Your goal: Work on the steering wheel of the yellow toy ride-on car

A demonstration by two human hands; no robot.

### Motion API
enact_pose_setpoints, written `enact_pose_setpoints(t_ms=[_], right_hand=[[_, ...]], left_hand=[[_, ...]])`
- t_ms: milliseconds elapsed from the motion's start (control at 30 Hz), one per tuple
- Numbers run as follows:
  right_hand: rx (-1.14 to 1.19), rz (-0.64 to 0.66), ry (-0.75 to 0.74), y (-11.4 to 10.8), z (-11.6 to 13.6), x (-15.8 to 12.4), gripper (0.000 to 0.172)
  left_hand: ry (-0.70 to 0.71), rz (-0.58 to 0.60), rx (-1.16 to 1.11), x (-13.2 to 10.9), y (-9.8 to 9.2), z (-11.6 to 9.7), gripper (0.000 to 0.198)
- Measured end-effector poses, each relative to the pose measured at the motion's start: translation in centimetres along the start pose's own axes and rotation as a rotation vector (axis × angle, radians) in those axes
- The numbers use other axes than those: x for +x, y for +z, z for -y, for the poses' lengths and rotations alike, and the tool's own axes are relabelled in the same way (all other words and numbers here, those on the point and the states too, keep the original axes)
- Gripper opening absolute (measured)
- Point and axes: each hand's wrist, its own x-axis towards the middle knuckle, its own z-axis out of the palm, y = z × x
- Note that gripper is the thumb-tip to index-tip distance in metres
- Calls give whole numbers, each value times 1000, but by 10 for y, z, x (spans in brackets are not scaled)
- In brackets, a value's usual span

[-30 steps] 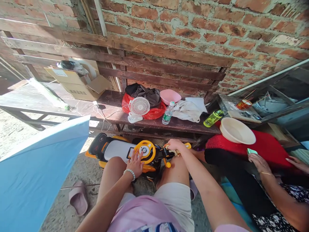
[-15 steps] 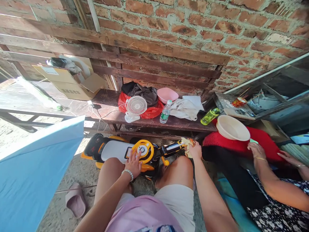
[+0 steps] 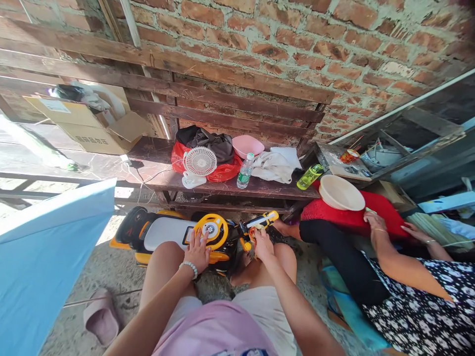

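The left hand (image 3: 196, 251) lay flat, fingers spread, on the yellow steering wheel (image 3: 210, 229) of a toy car (image 3: 163, 232) on the floor before the worktop (image 3: 270, 188). The right hand (image 3: 262, 243) curled by the car's handle (image 3: 264, 219); I could not tell whether it gripped anything.

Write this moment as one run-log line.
left hand flat on steering wheel | right hand at toy car front, under yellow bar | other person's hand on red cushion

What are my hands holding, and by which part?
Left hand lies open on the yellow steering wheel, at its lower rim. Right hand is at the base of the yellow bar; its grip cannot be told.
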Motion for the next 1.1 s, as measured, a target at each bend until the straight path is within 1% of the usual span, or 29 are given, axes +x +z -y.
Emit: enact_pose_setpoints(t_ms=[67, 100, 167, 267, 433, 500, 567, 667, 767, 833, 900, 933, 967, 1033, 1100], right_hand=[[-19, 23, -35, -4, -8, 0, 75], [-31, 35, -28, -7, -12, 2, 74], [-57, 46, 27, -14, -18, 10, 66], [-80, 22, 106, -24, -27, 25, 57], [-26, 0, 266, -38, -56, 42, 58], [-12, 6, 277, -42, -62, 44, 60], [-6, 3, 264, -41, -56, 44, 61], [-12, -1, 199, -31, -30, 36, 61], [-13, 15, 75, -20, -8, 22, 62], [1, 55, -43, -21, -7, 14, 63], [46, 97, -128, -33, -18, 13, 62], [75, 103, -141, -43, -26, 15, 61], [102, 77, -118, -55, -33, 20, 61], [97, -47, -63, -83, -45, 33, 64], [46, -155, -35, -107, -49, 49, 63]], left_hand=[[4, -1, 0, 0, -1, 0, 70], [5, 2, 5, -1, -2, -1, 70], [0, 11, 19, -1, -4, -2, 70], [-20, 37, 36, -1, -7, -3, 69], [-7, 25, 30, -1, -6, 0, 70], [3, 15, 27, 0, -2, 2, 71], [8, 5, 24, 1, 2, 5, 71], [13, -11, 20, 2, 7, 7, 72], [6, -13, 17, 3, 9, 9, 72], [5, -8, 12, 3, 9, 9, 72], [8, -6, 15, 3, 10, 9, 70], [8, -6, 22, 3, 10, 9, 69], [7, -8, 32, 3, 10, 9, 68], [4, -19, 47, 3, 11, 8, 68], [3, -27, 56, 2, 12, 8, 68]])
